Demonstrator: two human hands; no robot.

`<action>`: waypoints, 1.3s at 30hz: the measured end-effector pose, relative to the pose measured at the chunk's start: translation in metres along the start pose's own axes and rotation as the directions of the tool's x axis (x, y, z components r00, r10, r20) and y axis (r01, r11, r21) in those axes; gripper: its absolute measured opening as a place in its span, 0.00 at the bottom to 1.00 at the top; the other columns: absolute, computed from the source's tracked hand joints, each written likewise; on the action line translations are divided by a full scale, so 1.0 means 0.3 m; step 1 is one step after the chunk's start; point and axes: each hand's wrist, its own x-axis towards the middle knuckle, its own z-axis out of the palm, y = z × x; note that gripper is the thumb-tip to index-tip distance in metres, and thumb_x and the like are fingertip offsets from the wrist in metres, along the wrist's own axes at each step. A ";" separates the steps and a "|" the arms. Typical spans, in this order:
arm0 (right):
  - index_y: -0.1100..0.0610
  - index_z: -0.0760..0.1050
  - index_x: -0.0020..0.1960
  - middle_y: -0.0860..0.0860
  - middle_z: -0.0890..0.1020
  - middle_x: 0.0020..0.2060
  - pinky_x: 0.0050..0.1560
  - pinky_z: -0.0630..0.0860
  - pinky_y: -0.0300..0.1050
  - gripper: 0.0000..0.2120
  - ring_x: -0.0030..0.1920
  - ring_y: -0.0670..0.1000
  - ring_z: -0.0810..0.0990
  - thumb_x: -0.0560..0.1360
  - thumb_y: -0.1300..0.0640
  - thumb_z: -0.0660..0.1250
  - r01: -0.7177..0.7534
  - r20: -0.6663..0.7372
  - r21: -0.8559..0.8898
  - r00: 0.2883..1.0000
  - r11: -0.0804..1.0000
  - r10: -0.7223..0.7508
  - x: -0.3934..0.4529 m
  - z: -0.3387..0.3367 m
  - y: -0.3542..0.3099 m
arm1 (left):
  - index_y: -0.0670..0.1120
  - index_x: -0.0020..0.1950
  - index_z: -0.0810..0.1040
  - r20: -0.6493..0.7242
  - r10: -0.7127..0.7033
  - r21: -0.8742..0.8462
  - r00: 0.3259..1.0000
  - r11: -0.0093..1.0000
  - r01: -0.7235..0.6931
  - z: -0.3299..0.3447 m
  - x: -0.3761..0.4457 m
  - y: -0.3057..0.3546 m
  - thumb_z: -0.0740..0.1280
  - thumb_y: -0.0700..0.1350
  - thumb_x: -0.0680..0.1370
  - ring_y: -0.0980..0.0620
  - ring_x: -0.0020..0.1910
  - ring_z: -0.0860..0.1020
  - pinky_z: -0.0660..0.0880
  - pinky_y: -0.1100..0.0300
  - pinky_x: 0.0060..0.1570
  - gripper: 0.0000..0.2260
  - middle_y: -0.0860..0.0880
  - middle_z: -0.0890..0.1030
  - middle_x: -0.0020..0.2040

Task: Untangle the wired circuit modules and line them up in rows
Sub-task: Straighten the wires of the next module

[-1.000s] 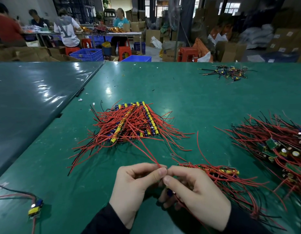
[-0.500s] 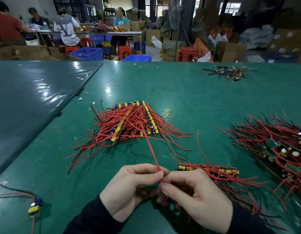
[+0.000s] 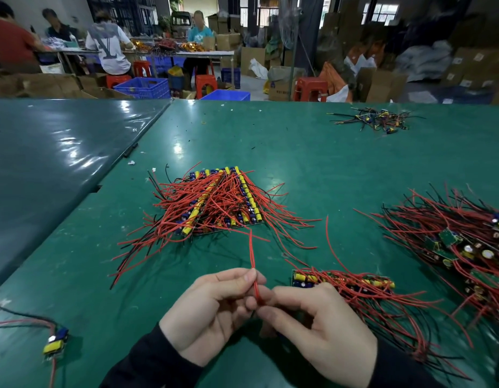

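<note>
My left hand [image 3: 212, 312] and my right hand [image 3: 321, 329] meet near the table's front edge, both pinching the red wires [image 3: 252, 256] of one circuit module; the module itself is hidden behind my fingers. The wires stand up from my fingertips. A stack of modules lined up in rows [image 3: 220, 203], with yellow parts and red and black leads, lies beyond my hands. A short row of modules [image 3: 343, 281] lies just right of my right hand. A tangled heap of modules [image 3: 461, 242] fills the right side.
A single module [image 3: 55, 343] with its leads lies at the front left. A small tangle of wired parts [image 3: 377, 120] sits at the far right of the green table [image 3: 298, 163]. People work at tables in the background, among boxes and crates.
The red wires have swung from leaning left to standing almost upright. My left hand's pinch has slid along the wire, and my right hand has dropped slightly lower.
</note>
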 end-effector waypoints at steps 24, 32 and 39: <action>0.56 0.80 0.44 0.50 0.82 0.36 0.38 0.69 0.44 0.09 0.35 0.48 0.76 0.79 0.54 0.63 -0.257 0.409 0.539 0.912 0.802 0.017 -0.006 -0.013 -0.058 | 0.41 0.40 0.85 0.131 0.267 0.006 0.955 0.963 -0.270 -0.015 -0.010 0.030 0.75 0.40 0.61 0.59 0.22 0.72 0.68 0.71 0.20 0.10 0.45 0.79 0.31; 0.60 0.80 0.43 0.66 0.81 0.37 0.36 0.66 0.45 0.11 0.33 0.50 0.72 0.77 0.54 0.64 -0.228 0.380 0.413 0.923 0.882 0.060 0.004 -0.004 -0.042 | 0.39 0.44 0.84 0.053 0.431 0.174 0.901 0.884 -0.434 -0.004 0.000 0.008 0.68 0.38 0.67 0.56 0.21 0.72 0.68 0.68 0.21 0.09 0.42 0.79 0.30; 0.49 0.74 0.31 0.46 0.74 0.26 0.34 0.65 0.41 0.13 0.31 0.45 0.69 0.74 0.54 0.65 -0.300 0.361 0.376 0.919 0.877 0.160 0.011 0.005 -0.043 | 0.38 0.44 0.81 -0.036 0.602 0.311 0.797 0.765 -0.564 -0.005 0.009 -0.015 0.64 0.31 0.73 0.53 0.21 0.73 0.69 0.66 0.20 0.07 0.41 0.78 0.29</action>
